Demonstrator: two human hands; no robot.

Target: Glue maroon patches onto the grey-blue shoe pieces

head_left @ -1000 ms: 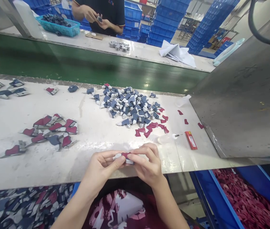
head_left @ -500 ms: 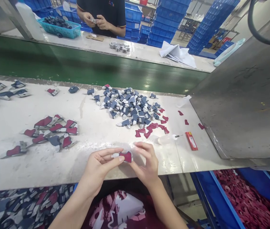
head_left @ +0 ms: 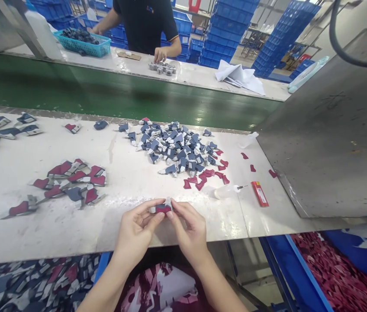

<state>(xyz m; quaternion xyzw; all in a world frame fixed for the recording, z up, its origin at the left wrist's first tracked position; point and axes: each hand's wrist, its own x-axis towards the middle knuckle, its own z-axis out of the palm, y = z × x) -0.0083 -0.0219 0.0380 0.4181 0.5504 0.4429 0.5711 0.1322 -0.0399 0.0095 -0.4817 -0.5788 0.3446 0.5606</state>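
Two-handed hold on red-faced part [head_left: 163,209]
The left hand [head_left: 134,236] pinches one end and the right hand [head_left: 190,229] the other, thumbs and fingers nearly closed. The red-faced part is over the white worktable [head_left: 138,186], toward its near edge.

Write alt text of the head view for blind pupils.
A person's left hand and right hand hold a red and grey part at a white table. Beyond lie a heap of blue and grey parts and loose red pieces.

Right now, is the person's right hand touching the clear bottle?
Apart: the head view shows bare tabletop between the right hand and the clear bottle.
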